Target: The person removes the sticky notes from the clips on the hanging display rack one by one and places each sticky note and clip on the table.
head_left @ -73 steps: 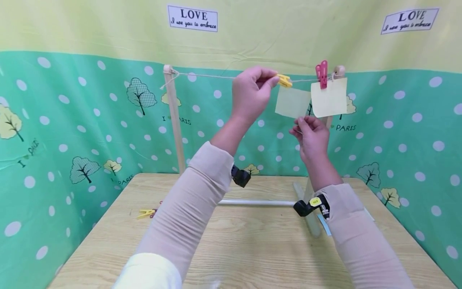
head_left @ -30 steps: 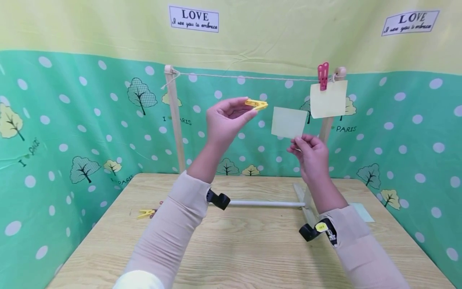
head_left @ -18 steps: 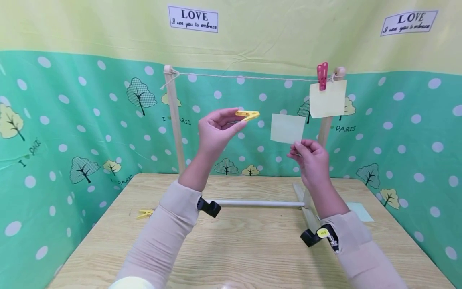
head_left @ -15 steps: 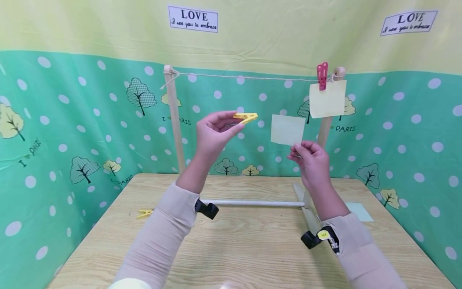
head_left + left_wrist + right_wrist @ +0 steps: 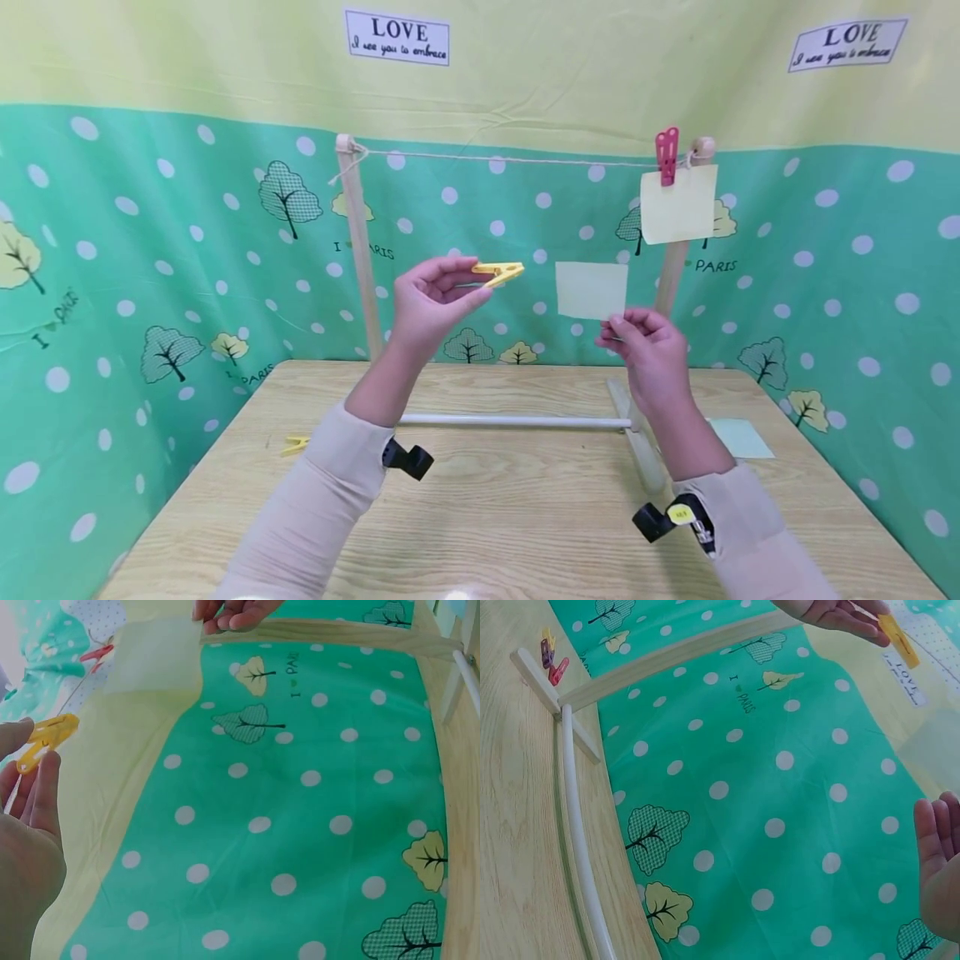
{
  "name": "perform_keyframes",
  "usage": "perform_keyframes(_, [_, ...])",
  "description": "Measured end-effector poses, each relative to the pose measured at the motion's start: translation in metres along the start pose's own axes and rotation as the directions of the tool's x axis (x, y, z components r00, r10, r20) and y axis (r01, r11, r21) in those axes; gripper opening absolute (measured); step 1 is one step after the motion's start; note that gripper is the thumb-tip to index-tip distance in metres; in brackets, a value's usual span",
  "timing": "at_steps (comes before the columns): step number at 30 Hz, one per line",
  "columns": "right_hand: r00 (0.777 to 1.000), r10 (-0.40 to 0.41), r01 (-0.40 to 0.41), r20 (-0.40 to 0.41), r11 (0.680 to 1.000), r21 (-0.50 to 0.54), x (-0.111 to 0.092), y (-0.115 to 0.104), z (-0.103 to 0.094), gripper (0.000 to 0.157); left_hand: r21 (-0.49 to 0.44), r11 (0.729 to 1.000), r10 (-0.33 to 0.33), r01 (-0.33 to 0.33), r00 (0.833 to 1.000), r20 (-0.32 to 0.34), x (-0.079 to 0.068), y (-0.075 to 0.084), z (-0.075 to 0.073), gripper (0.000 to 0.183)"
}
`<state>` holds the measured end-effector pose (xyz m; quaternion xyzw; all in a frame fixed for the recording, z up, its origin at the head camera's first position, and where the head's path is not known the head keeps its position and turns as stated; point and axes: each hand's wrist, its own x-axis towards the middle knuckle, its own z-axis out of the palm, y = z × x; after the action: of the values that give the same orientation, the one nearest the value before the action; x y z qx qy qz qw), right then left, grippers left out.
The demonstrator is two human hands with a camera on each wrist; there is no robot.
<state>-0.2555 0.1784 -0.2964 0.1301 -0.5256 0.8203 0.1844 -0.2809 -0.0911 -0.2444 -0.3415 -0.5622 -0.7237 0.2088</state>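
In the head view my left hand (image 5: 431, 308) pinches a yellow clothespin (image 5: 501, 272) between thumb and fingers, below the string (image 5: 510, 159). To its right, my right hand (image 5: 652, 358) pinches a pale square paper note (image 5: 592, 290) by its lower right corner. Clothespin and note are apart from each other and from the string. A pink clothespin (image 5: 667, 154) holds a pale yellow note (image 5: 678, 207) on the string's right end. The left wrist view shows the yellow clothespin (image 5: 51, 739) side-on in the fingers, with the held note (image 5: 154, 656) beyond.
Wooden posts (image 5: 360, 242) carry the string, with a white rod (image 5: 513, 422) low between them. A yellow clothespin (image 5: 296, 446) lies at the table's left, beside darker and red ones (image 5: 558, 672). Pale green paper (image 5: 742, 438) lies on the right, by my right forearm.
Earlier the yellow clothespin and the note were up at the string. Both hands have come down from it, still holding them, and the left hand has also moved left.
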Motion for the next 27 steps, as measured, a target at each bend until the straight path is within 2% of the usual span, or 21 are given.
perform_keyframes(7, [1.0, -0.017, 0.017, 0.009, 1.0, -0.009, -0.008, -0.001, -0.003, 0.012, -0.004, 1.0, -0.022, 0.022, 1.0, 0.01, -0.015, 0.001, -0.009, 0.033])
perform_keyframes(12, [1.0, -0.013, 0.013, -0.01, 0.999, -0.048, -0.013, -0.001, -0.008, 0.01, 0.01, 0.999, -0.045, 0.045, 0.999, 0.006, -0.025, 0.003, -0.016, 0.033])
perform_keyframes(17, [0.999, -0.03, 0.029, -0.014, 0.997, -0.072, -0.019, 0.001, -0.015, 0.007, -0.016, 0.998, -0.06, 0.06, 0.998, -0.008, -0.034, 0.002, -0.023, 0.034])
perform_keyframes(27, [0.998, -0.051, 0.05, -0.022, 0.997, -0.062, -0.028, 0.005, -0.025, 0.008, -0.021, 0.995, -0.093, 0.093, 0.996, -0.01, -0.052, -0.003, -0.038, 0.035])
